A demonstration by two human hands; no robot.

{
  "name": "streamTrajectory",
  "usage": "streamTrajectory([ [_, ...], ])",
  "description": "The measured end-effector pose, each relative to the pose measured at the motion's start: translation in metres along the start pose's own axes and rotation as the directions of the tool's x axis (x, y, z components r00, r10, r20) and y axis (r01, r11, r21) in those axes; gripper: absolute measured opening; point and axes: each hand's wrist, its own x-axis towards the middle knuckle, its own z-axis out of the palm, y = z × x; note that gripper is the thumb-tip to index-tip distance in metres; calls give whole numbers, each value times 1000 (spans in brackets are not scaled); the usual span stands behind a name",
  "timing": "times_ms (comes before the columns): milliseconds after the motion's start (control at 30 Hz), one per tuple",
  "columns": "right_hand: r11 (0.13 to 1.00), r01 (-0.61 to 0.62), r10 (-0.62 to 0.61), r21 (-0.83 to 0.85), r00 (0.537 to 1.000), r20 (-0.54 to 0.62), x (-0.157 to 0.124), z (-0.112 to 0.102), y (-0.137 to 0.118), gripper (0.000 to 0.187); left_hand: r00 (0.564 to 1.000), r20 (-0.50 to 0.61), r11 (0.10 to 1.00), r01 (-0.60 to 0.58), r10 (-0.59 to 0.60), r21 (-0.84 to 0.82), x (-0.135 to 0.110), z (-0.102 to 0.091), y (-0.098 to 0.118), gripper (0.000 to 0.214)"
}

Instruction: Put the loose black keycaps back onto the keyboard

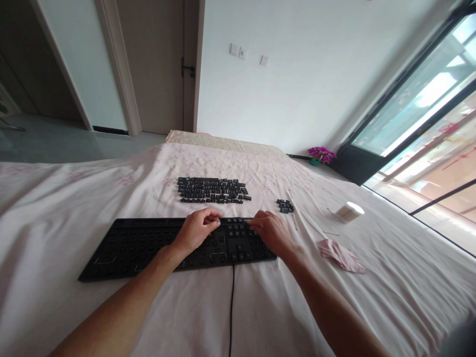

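A black keyboard [141,245] with most of its keycaps off lies on a pale flowered sheet, its cable running toward me. My left hand [197,230] rests on the keyboard's far edge, fingers pinched together near the middle. My right hand [271,232] lies over the right key block, fingers curled; what either hand holds is too small to make out. Beyond the keyboard, removed black keycaps [211,190] are laid out in rows. A smaller pile of keycaps [285,205] sits to the right.
A crumpled pink cloth [340,254] lies right of the keyboard. A small white round container [348,211] and thin white sticks [295,220] sit farther right. A flower pot [322,154] stands by the window; a door is at the back.
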Motion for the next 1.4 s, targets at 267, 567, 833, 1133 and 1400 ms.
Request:
streamTrajectory([
  [267,992,22,-14,-122,998,67,0,-9,-11,22,1000,3,1000,-3,3,12,1,0,0,26],
  [567,955,105,-79,-279,992,101,2,-7,-13,20,1000,4,1000,-16,16,18,0,0,-2,25],
  [833,946,135,-106,-295,988,113,-1,-9,-15,18,1000,-2,1000,-4,4,-3,0,0,1,25],
  [1133,943,129,-97,-306,988,120,-1,-8,-17,18,1000,7,1000,-23,23,1,0,0,-2,25],
  [1400,933,161,-127,-323,984,124,1,-5,-12,18,999,10,999,-32,32,16,-1,0,-3,24],
])
